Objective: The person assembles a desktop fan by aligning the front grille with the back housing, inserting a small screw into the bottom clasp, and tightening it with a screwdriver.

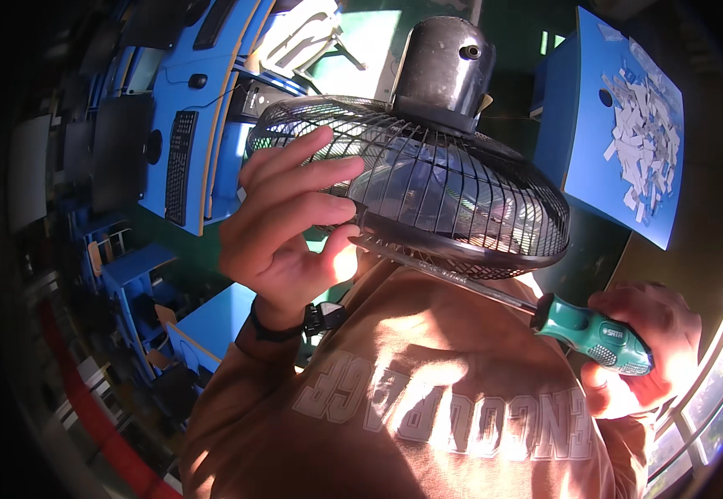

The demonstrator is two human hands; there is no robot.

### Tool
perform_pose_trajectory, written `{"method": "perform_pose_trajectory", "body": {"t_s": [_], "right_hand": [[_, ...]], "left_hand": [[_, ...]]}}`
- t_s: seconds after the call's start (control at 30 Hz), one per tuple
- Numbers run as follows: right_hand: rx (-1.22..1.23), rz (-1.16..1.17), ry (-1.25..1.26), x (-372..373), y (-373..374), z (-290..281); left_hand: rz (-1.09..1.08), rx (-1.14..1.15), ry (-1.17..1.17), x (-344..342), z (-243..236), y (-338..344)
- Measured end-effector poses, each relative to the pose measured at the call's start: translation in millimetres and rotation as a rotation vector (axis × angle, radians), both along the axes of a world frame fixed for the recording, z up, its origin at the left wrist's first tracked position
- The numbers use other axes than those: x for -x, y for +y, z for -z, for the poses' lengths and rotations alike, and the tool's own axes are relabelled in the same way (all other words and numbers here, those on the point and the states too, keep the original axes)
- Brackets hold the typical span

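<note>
A: Where do we have the fan (428, 166)?

B: In front of our brown sweatshirt (453, 328), its motor housing (440, 75) on the far side and its wire cage (494, 191) toward us; what bears its weight we can't see

A: How do our hands stand?

B: Our left hand (282, 212) has thumb and forefinger pinched on a dark clip (360, 214) at the rim (453, 247), the other fingers spread beside the wires. Our right hand (666, 333) is wrapped round a green-handled screwdriver (590, 333), whose shaft (494, 291) slants along the rim, its tip just beside our left thumb

A: How do we expect the fan to handle?

B: Lopsided, we judge: the housing probably carries most of the mass, while the cage looks light, springy and easy to bend. The smooth housing may slip, so we want a firm palm around it and a second hold on the stiffer rim. The clip could crack if we force it

A: And edges, room?

B: The blue surface (561, 141) with paper scraps (644, 137) stands to our right, past the cage; a keyboard (180, 166) lies on another to our left. We have little room between rim and chest, so we mind that tip
</note>
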State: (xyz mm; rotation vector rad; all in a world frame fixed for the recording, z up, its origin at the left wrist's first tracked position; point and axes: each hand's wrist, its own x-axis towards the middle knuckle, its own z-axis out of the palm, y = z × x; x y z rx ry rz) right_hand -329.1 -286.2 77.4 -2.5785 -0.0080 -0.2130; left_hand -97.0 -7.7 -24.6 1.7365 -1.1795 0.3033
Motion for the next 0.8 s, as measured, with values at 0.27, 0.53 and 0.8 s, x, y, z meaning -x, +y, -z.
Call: {"method": "perform_pose_trajectory", "body": {"t_s": [0.27,0.53,0.8], "right_hand": [[0.033,0.153,0.136,-20.6,13.0,-18.1],[-0.002,-0.003,0.006,-47.4,4.9,-23.7],[0.123,-0.088,0.118,-50.5,3.4,-41.1]], "left_hand": [[0.012,0.006,-0.015,-3.3,-1.4,-0.7],[0.018,0.006,-0.015,-4.4,-1.7,-1.3],[0.015,-0.002,-0.021,-7.4,-1.8,-1.2]]}}
